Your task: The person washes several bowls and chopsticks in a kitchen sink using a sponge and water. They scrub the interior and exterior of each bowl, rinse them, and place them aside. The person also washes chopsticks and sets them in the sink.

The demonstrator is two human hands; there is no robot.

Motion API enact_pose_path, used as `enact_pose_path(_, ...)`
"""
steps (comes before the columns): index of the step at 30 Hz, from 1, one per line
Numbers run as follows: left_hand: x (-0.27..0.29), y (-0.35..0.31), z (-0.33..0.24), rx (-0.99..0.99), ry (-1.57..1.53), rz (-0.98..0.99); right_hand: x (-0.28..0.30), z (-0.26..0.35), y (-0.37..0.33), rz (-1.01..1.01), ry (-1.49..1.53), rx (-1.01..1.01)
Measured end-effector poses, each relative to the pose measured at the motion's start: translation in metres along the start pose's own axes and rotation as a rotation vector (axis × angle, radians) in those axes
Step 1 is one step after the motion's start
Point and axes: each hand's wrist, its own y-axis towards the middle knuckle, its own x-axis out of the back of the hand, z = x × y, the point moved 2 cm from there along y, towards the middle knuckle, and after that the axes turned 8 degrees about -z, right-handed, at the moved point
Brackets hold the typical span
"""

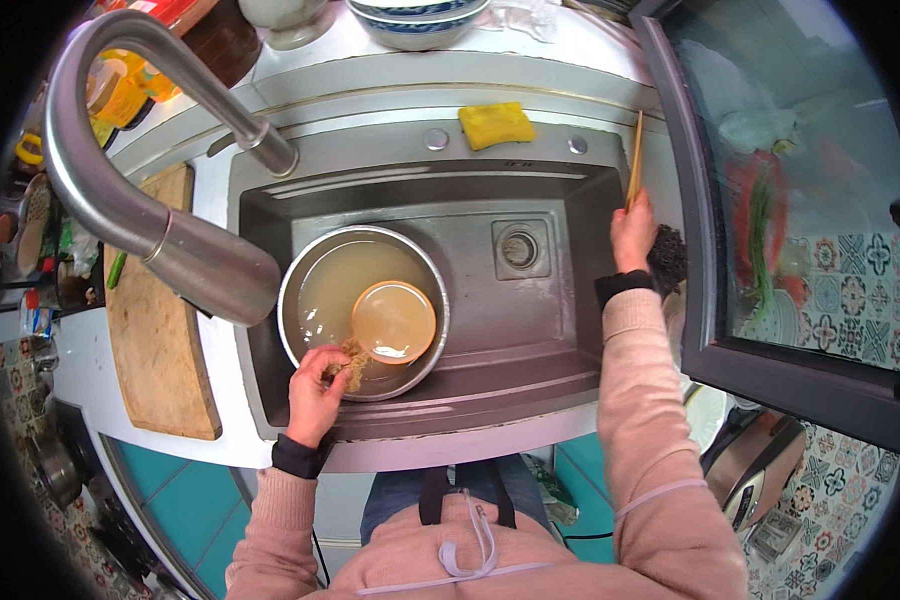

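While left hand [316, 394] is pinching tan scrubber [354, 368] at edge of steel basin [427, 268], right hand [632, 234] is grasping wooden chopsticks [636, 158].

A frayed tan clump [354, 372] is in the left hand [316, 393], slim wooden sticks [636, 158] pointing forward at right.

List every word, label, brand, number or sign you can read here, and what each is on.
No text can be read in this view.
Yellow container: any print is too blurred to read.
Red-capped bottle: any label is too small to read.
Sink, back rim: small dark marks, too small to tell if lettering.
Metal basin, yellow sponge: no lettering shows.
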Motion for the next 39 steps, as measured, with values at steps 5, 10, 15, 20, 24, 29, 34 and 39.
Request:
enact_pose_path(5, 0.005, -0.006, 0.009, 0.059, -0.052, -0.032, 0.057, 0.067, -0.086, 0.191, 0.511, 0.329)
enact_pose_path(10, 0.021, -0.009, 0.017, 0.123, -0.034, -0.051, 0.064, 0.148, -0.147, 0.650, 0.489, 0.920)
enact_pose_path(15, 0.017, -0.008, 0.010, 0.138, -0.037, -0.033, 0.003, 0.218, -0.159, 0.713, 0.330, 1.222)
enact_pose_path(20, -0.003, 0.000, 0.006, 0.046, 0.066, 0.075, -0.024, 0.246, -0.174, 0.294, 0.588, 1.112)
enact_pose_path(24, -0.025, 0.024, 0.011, -0.208, 0.139, 0.167, 0.028, 0.184, -0.179, 0.453, 0.875, 0.700)
enact_pose_path(29, -0.071, 0.060, 0.037, -0.422, 0.355, 0.369, 0.128, 0.029, -0.215, 0.846, 1.311, -0.713)
enact_pose_path(34, -0.100, 0.073, 0.070, -0.475, 0.630, 0.599, 0.208, -0.099, -0.241, 0.040, 1.056, -1.135)
enact_pose_path(39, -0.105, 0.071, 0.072, -0.466, 0.765, 0.768, 0.218, -0.190, -0.207, -0.170, 0.927, -1.120)
